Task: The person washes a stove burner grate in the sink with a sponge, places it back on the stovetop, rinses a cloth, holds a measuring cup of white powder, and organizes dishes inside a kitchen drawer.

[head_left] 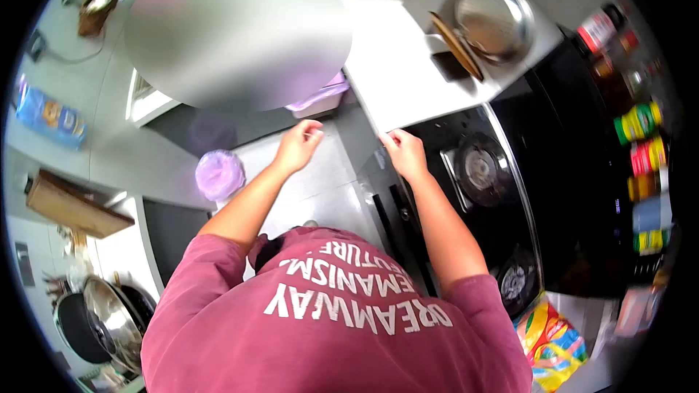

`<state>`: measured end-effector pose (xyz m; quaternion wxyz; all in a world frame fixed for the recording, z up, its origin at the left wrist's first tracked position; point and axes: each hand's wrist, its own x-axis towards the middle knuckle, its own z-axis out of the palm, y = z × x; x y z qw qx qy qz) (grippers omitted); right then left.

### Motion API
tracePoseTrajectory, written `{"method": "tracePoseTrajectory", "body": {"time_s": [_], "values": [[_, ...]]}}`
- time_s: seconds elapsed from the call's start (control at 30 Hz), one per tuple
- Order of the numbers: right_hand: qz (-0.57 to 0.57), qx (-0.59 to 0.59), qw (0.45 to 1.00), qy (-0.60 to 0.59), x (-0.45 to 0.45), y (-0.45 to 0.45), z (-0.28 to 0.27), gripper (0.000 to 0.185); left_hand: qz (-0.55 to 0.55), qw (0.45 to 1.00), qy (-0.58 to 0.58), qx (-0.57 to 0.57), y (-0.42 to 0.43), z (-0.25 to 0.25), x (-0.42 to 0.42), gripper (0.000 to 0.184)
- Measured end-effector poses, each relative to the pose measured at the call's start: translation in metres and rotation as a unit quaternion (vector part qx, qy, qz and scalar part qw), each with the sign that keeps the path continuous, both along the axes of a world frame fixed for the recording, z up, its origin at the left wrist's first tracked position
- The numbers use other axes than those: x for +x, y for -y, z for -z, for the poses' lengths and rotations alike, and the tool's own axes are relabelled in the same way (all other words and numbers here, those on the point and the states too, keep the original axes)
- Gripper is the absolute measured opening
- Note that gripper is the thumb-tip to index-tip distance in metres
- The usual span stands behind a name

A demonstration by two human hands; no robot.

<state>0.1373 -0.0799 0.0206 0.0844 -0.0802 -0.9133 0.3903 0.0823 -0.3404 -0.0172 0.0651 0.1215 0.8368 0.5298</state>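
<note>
My left hand is raised over the floor in front of my body, fingers curled inward. My right hand has its fingers drawn together beside the front corner of the white counter, left of the gas stove. Whether either hand holds something small or thin, I cannot make out. Below and left of my left hand stands a small bin lined with a purple bag. Beyond the hands, a second bin with a purple liner is partly hidden by a blurred patch.
A shiny steel pan or lid and a round wooden board lean at the back of the counter. Several bottles and jars line the right side. A colourful bag lies near the stove. Left are a blue packet and pans.
</note>
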Motion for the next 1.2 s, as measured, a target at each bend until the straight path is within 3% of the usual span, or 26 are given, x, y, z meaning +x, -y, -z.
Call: {"method": "tracePoseTrajectory", "body": {"time_s": [0.03, 0.07, 0.17, 0.4, 0.47, 0.63, 0.87, 0.97, 1.2], "values": [[-0.024, 0.046, 0.997, 0.048, -0.022, 0.021, 0.003, 0.041, -0.041, 0.999, 0.012, -0.006, 0.032, 0.001, -0.005, 0.027], [-0.036, 0.006, 0.997, 0.073, -0.038, 0.048, -0.002, 0.050, -0.074, 0.997, 0.017, 0.002, 0.064, 0.004, -0.007, 0.027], [-0.096, 0.076, 0.989, 0.079, -0.086, 0.099, 0.011, 0.051, -0.160, 0.987, 0.015, 0.011, 0.143, 0.015, -0.006, 0.027], [-0.178, 0.061, 0.982, -0.007, -0.175, 0.171, 0.046, 0.044, -0.299, 0.948, 0.089, 0.065, 0.223, 0.038, -0.009, 0.026], [-0.199, 0.044, 0.979, -0.019, -0.203, 0.186, 0.056, 0.042, -0.318, 0.940, 0.107, 0.066, 0.234, 0.037, -0.022, 0.025], [-0.212, 0.008, 0.977, -0.016, -0.279, 0.209, 0.067, 0.041, -0.329, 0.943, 0.028, 0.043, 0.255, 0.045, -0.102, 0.025], [-0.237, -0.065, 0.969, 0.004, -0.398, 0.249, 0.047, 0.038, -0.307, 0.952, 0.019, 0.006, 0.252, -0.017, -0.228, 0.026], [-0.270, -0.078, 0.959, -0.026, -0.450, 0.281, 0.048, 0.037, -0.363, 0.931, 0.010, 0.031, 0.264, -0.037, -0.264, 0.029], [-0.350, -0.111, 0.929, -0.050, -0.533, 0.372, -0.001, 0.030, -0.409, 0.910, -0.033, 0.065, 0.327, -0.046, -0.312, 0.029]]}}
